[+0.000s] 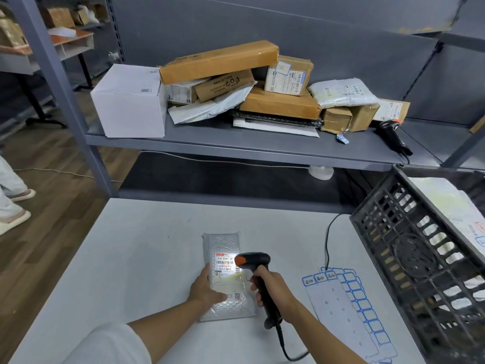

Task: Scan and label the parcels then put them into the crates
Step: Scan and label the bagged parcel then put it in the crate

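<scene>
The right hand (pixel 273 290) is wrapped tight round the grip of a black scanner (pixel 258 279), whose orange-tipped head points left and down at a bubble mailer (pixel 224 274). The left hand (pixel 207 288) lies flat and open on the mailer's left edge, fingers spread over the lower part of its label (pixel 227 274), pinning it to the table (pixel 136 258). A bright patch of light falls across the label's barcode, just under the scanner's head. The mailer lies lengthwise, near the table's front middle. The scanner's cable (pixel 286 348) trails off its handle toward the front edge.

Just right of the scanner, sticker sheets (pixel 349 311) with blue-bordered labels lie fanned on the table, most of their slots peeled bare. Beyond the sheets, at the table's right side, a black crate (pixel 409 258) stands tilted, with a white parcel (pixel 451 206) inside; a second cable (pixel 328 240) runs between the sheets and the table's far edge.

Behind the table is a grey shelf (pixel 236 143). On it, from the left: a white box (pixel 131 101), then a loose heap of brown cartons (pixel 220 61) and pale poly bags (pixel 343 91), and at the right end a second scanner (pixel 392 136) lying on its side. Left of the table, on the wood floor, someone's feet (pixel 14 206) in pale slippers show at the frame's edge.
</scene>
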Tool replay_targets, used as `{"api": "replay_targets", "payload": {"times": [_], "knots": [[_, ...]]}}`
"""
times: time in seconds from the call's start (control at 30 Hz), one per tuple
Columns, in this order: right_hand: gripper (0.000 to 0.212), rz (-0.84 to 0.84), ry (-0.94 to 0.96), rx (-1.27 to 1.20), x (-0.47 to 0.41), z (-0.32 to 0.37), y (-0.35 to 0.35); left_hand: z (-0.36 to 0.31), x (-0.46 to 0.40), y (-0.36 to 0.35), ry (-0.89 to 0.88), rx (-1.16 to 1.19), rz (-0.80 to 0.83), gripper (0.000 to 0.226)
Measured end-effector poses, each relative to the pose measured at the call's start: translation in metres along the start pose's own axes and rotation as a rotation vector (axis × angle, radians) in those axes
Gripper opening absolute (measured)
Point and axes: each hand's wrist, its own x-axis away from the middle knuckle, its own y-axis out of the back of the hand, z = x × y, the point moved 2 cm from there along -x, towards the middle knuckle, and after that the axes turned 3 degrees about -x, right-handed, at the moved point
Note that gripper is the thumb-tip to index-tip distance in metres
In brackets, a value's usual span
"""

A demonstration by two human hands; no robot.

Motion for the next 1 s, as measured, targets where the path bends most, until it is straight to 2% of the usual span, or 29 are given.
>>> {"api": "replay_targets", "payload": {"times": [0.2,0.37,0.53,0.6,0.7,0.87,1.0], "knots": [[0.025,0.013,0.001,0.001,-0.003,-0.002,0.002,0.003,-0.004,-0.001,0.034,0.0,-0.012,0.105],[0.021,0.032,0.031,0.019,-0.01,-0.004,0.003,0.003,-0.006,-0.002,0.037,0.012,0.0,0.102],[0.013,-0.016,0.019,0.188,-0.021,-0.008,0.014,0.008,-0.01,0.002,0.049,-0.037,-0.007,0.103],[0.017,-0.082,0.031,0.361,-0.031,-0.017,0.02,0.011,-0.011,0.004,0.05,-0.044,-0.012,0.101],[0.031,-0.267,0.065,0.56,-0.044,-0.033,0.028,0.016,-0.014,0.003,0.052,-0.048,-0.022,0.101],[0.043,-0.377,0.061,0.676,-0.048,-0.051,0.032,0.018,-0.015,0.0,0.061,-0.056,-0.027,0.1],[0.044,-0.417,0.064,0.752,-0.049,-0.056,0.034,0.02,-0.014,-0.002,0.088,-0.065,-0.026,0.097]]}}
